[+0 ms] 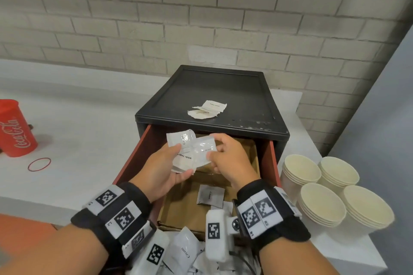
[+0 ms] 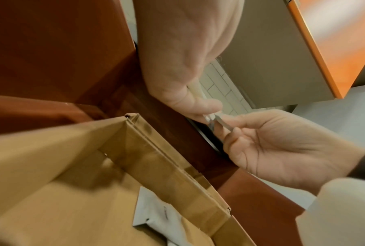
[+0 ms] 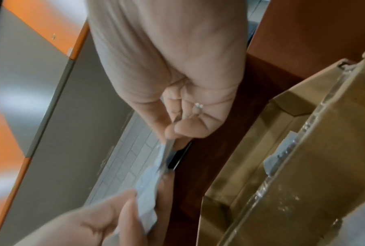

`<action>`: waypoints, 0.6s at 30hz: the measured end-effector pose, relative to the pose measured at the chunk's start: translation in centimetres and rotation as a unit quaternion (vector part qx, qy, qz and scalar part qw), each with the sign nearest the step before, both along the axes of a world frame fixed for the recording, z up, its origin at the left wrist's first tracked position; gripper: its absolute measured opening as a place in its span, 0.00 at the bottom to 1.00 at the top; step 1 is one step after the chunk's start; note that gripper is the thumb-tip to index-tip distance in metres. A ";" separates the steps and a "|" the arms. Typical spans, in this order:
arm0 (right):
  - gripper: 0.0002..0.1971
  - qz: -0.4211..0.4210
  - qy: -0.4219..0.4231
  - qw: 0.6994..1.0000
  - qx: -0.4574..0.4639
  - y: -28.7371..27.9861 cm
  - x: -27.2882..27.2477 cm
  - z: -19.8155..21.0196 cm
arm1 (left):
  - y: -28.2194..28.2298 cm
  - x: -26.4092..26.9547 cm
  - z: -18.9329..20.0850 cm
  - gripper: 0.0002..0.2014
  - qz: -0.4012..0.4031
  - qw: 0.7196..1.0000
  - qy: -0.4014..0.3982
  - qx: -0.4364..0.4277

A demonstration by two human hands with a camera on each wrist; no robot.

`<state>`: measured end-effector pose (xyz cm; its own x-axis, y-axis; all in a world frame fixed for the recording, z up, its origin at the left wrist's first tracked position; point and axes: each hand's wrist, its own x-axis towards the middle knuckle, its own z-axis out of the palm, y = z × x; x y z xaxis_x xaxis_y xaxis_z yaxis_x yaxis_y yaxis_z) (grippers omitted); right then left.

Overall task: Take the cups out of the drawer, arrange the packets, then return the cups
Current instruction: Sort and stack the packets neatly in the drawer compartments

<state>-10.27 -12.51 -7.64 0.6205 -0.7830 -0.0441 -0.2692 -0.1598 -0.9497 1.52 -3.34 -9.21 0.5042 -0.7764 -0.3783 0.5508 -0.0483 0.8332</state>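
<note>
Head view: above the open drawer [image 1: 138, 152], left hand [image 1: 161, 169] and right hand [image 1: 230, 158] pinch a fanned bunch of packets [image 1: 192, 152]; cups [image 1: 321, 203] stand right of the drawer. Wrist views: fingertip pinches only, so loose packets could slip back into the drawer.

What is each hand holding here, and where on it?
Both hold white packets above the open drawer: left hand grips their left edges, right hand pinches their right edge.
</note>
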 end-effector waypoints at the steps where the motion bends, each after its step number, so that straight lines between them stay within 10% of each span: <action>1: 0.16 -0.028 -0.004 0.999 0.024 -0.3 -0.1 0.3 | 0.0 0.0 0.0 0.08 0.005 1.000 -0.001 0.005; 10: 0.11 -0.042 0.123 0.991 0.040 -0.8 -0.2 -0.3 | 0.0 0.4 -0.4 0.16 -0.003 0.998 -0.050 0.032; 18: 0.23 0.034 0.025 0.999 -0.016 -0.3 0.5 -0.1 | 0.1 0.3 -0.8 0.19 -0.184 0.979 -0.089 0.010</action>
<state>-9.77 -12.86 -7.71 0.6697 -0.7409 -0.0517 -0.3043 -0.2102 -0.9291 1.80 -3.24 -9.98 0.2516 -0.9112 -0.3261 0.3390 -0.2326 0.9116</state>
